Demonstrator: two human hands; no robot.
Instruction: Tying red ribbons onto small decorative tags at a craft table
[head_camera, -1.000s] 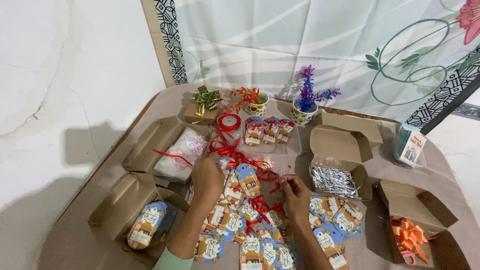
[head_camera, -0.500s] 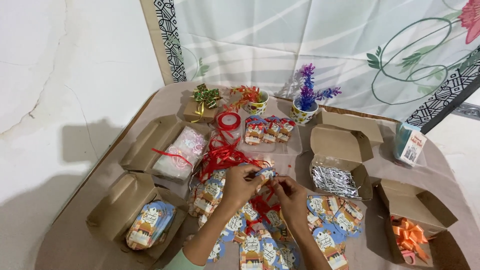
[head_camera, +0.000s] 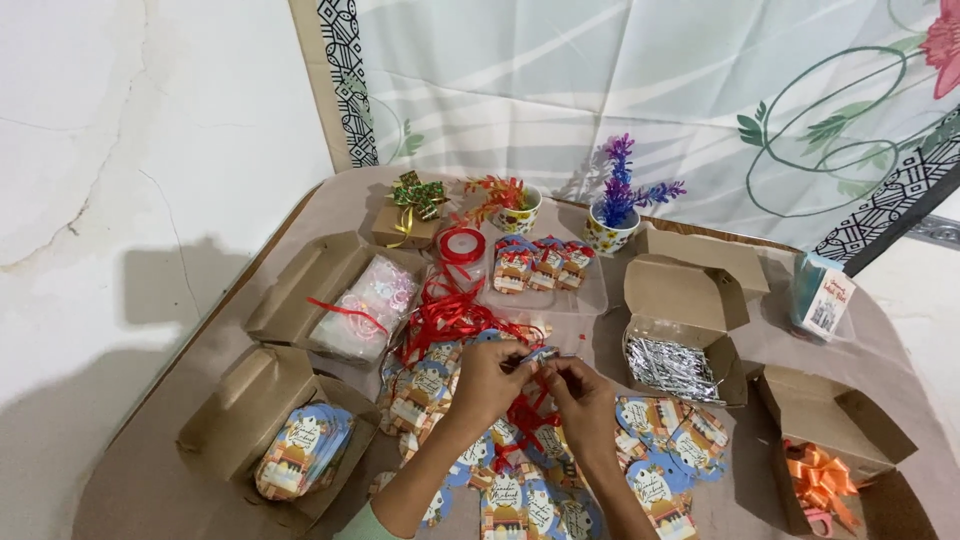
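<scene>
— What did you have in hand?

— Both hands pinched one tag (head_camera: 540, 357) over the tabletop's near edge: left hand (head_camera: 487, 378) gripping it, right hand (head_camera: 582, 392) fingers closed on its red ribbon (head_camera: 455, 315).

— Risk?

— I judged the ribbon could snag the loose tangle behind and drag tags off.

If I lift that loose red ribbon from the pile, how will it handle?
The red ribbon lies in loose curls and tangles, so it is probably floppy and light. Strands run under the paper tags and toward both hands, so a pull would likely drag tags along.
</scene>
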